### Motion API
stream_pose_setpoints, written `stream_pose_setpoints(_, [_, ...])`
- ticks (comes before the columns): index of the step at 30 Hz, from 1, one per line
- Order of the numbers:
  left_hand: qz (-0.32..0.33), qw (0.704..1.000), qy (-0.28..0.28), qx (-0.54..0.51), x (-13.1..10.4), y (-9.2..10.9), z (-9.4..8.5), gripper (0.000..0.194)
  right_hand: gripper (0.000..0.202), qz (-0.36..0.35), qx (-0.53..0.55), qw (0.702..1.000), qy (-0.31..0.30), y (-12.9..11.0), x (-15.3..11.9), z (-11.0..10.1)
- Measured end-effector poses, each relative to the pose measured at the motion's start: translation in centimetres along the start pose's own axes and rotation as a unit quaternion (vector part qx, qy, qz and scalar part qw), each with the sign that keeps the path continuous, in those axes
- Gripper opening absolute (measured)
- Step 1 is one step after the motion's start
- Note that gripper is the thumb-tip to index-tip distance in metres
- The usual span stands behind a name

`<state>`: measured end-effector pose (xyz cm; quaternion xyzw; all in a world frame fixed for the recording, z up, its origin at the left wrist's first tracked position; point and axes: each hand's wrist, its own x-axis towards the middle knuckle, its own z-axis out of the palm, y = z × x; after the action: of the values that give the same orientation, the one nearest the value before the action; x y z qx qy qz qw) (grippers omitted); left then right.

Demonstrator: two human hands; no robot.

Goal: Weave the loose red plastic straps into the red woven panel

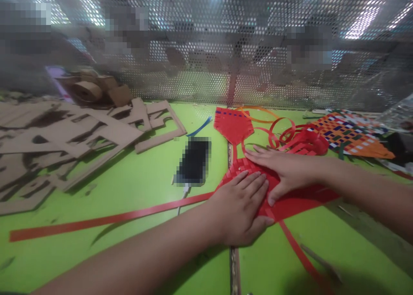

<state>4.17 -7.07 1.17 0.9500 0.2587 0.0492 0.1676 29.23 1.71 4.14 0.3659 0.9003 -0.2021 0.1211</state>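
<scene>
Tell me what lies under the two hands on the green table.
Both the left hand and right hand press flat on a red woven strip mat; long red strips run out from it. The weave beneath the palms is covered.

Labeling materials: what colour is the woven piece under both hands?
Red, seen in the head view: the woven piece lies flat under the left hand and right hand.

cardboard cutouts (80,135), tape roll (84,91), phone (193,160), orange woven piece (351,135), perforated screen (258,71)

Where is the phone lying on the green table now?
In the head view, the phone lies left of centre, between the cardboard cutouts and the red woven piece.
</scene>
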Motion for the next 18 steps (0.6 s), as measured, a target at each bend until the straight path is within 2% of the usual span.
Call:
stream_pose_setpoints(4, [-0.008,1.0,0.021,0.013,-0.2,0.1,0.1,0.084,0.142,-0.008,-0.014,1.0,-0.009,-0.2,0.0,-0.7])
stream_pose_setpoints(8, [-0.013,0.999,0.03,0.016,-0.2,0.1,0.4,0.083,0.143,0.018,-0.013,1.0,-0.02,-0.4,0.0,-0.6])
stream_pose_setpoints(14, [-0.018,0.999,0.026,0.009,0.0,0.0,0.5,0.084,0.137,-0.018,0.024,0.999,0.029,0.5,-0.4,0.3])
stream_pose_setpoints(18, [-0.016,1.0,0.024,-0.003,0.1,0.0,0.4,0.084,0.138,-0.004,0.022,1.0,0.014,0.3,-0.4,0.2])
